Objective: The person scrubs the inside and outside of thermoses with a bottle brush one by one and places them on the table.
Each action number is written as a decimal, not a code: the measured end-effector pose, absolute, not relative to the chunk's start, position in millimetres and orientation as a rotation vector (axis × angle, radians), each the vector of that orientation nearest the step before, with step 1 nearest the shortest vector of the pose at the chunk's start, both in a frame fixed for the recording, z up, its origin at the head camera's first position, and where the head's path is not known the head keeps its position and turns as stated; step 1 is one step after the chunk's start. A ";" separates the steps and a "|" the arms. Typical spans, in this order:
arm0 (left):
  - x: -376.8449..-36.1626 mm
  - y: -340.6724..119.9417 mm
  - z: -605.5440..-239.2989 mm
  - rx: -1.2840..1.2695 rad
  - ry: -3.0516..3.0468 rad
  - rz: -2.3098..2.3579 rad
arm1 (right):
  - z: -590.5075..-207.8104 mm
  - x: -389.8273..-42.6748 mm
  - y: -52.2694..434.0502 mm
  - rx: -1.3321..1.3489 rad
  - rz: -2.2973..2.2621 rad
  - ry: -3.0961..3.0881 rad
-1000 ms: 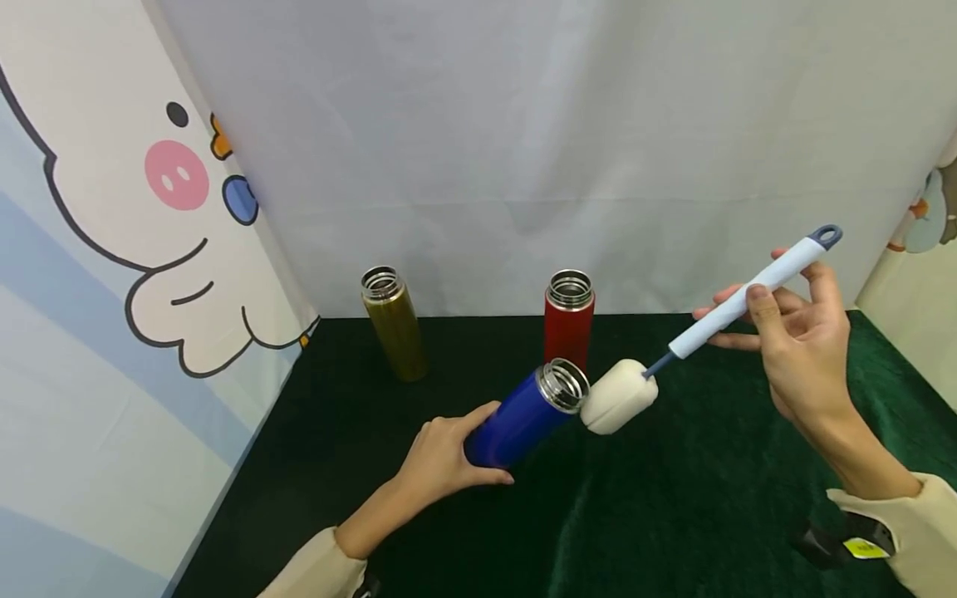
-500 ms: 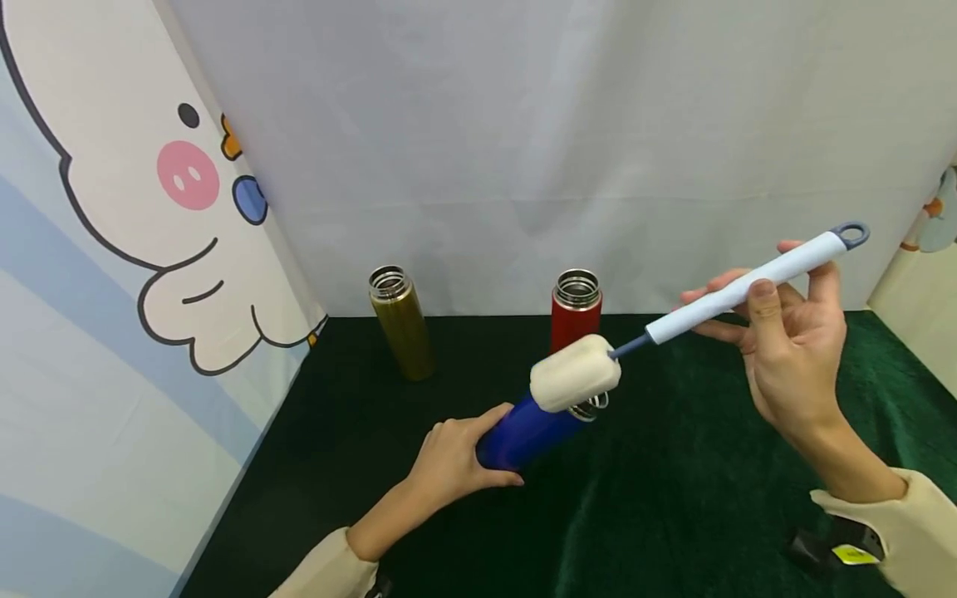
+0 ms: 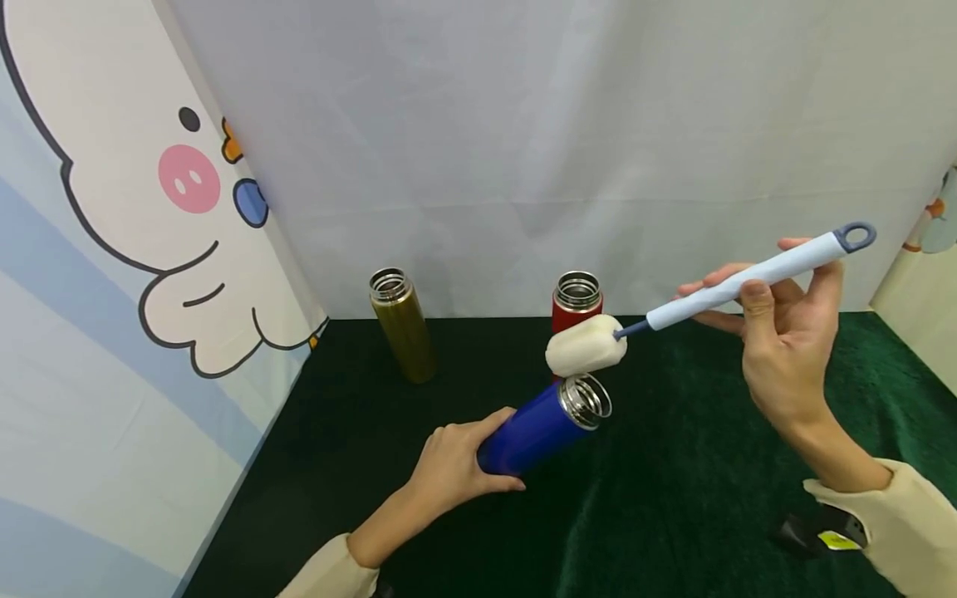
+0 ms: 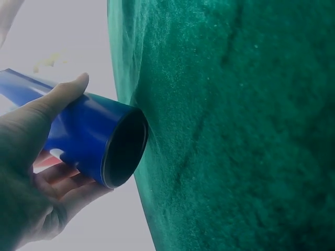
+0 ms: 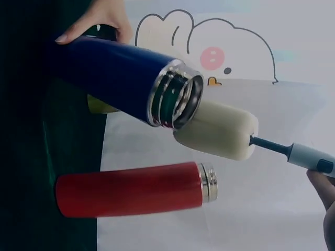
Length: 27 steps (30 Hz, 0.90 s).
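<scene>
The blue bottle [image 3: 529, 436] looks glossy, its neck [image 3: 574, 404] shiny metal, the brush head [image 3: 586, 345] matt foam, the cloth [image 3: 688, 482] velvety.

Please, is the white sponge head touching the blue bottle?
Cannot tell: in the right wrist view, the blue bottle overlaps part of the white sponge head, hiding any contact or gap.

At nine o'clock the left hand [image 4: 26, 136] holds a blue bottle [image 4: 86, 136], with thumb [image 4: 65, 94] above and fingers [image 4: 68, 183] below; the dark round base [image 4: 126, 149] points toward four; green cloth [image 4: 241, 125] fills twelve to six; pale backdrop [image 4: 104, 225] shows at seven; a yellowish blur [image 4: 49, 61] at ten.
</scene>
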<state>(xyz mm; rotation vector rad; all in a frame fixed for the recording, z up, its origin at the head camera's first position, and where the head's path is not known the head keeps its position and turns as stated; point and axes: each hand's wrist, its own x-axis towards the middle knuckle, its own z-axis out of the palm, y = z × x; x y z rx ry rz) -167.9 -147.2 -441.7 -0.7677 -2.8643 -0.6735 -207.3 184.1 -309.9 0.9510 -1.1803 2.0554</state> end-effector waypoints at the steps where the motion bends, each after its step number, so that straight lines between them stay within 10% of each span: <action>1: -167.8 -146.7 -441.5 -0.772 -2.866 -0.673 | -310.4 -207.2 186.9 0.932 2.036 -1.214; 27: -176.1 -142.5 -430.1 -0.748 -2.945 -0.832 | -325.8 -195.3 226.3 0.801 2.148 -1.280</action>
